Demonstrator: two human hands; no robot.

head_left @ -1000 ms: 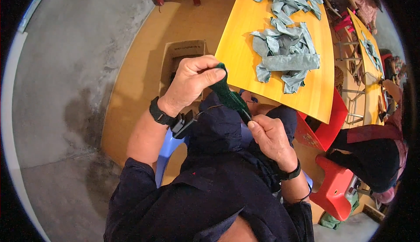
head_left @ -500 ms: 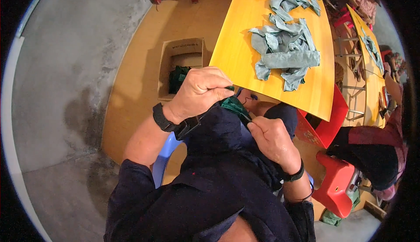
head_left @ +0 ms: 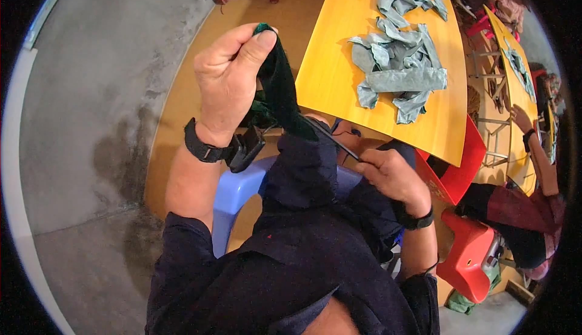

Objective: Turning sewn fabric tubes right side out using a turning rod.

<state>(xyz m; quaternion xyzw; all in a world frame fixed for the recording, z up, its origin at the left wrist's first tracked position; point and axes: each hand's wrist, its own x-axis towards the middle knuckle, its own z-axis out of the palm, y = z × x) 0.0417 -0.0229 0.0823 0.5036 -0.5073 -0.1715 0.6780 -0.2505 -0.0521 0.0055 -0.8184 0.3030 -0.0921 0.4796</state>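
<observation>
My left hand (head_left: 227,80) is raised, pinching the top of a dark green velvety fabric strip (head_left: 280,86) between thumb and fingers. The strip hangs down toward my lap. Low by my right thigh, my right hand (head_left: 394,179) is closed around one end of a thin dark rod (head_left: 337,143). The rod slants up to the strip's lower end; whether it sits inside the fabric or only against it, I cannot tell.
Crumpled grey-green cloth pieces (head_left: 403,79) lie on the yellow table (head_left: 327,62) ahead. A red bin (head_left: 451,180) stands beneath its right corner. Beyond the left hand is a cardboard box, mostly hidden. A red stool (head_left: 464,256) and another person's arm (head_left: 542,162) are at right.
My left hand has risen and moved left, drawing the green strip out long. My right hand has shifted slightly right, exposing more of the rod. The other person's arm has moved.
</observation>
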